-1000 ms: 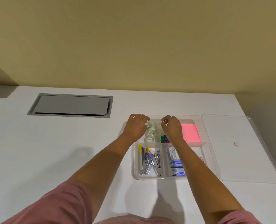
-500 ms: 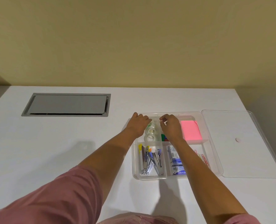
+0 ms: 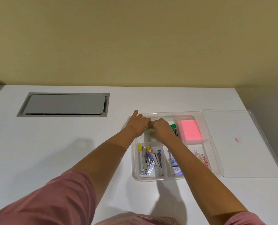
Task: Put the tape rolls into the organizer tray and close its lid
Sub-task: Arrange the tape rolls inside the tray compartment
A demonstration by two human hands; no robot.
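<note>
- Both hands meet over the far-left compartment of the organizer tray [image 3: 216, 161]. The left hand [image 3: 139, 125] and right hand [image 3: 161, 129] curl inward with fingertips nearly touching, so the step in hand looks like seating the tape rolls [image 3: 149, 137].
- Only clear slivers of the rolls show beneath and between the hands. Whether either hand pinches a roll or merely presses on it cannot be told (the knuckles hide the contact).
- Just right of the right hand sit a green-capped item [image 3: 173, 126] and a pink sticky-note pad [image 3: 190, 130].
- Nearer the person than the hands lie staplers [image 3: 151, 161], a staple box [image 3: 175, 168] and coloured paper clips [image 3: 203, 159].
- Next, judging by the layout, both hands must let go and reach right for the lid [image 3: 249, 143], which lies flat, touching the tray's right edge.
</note>
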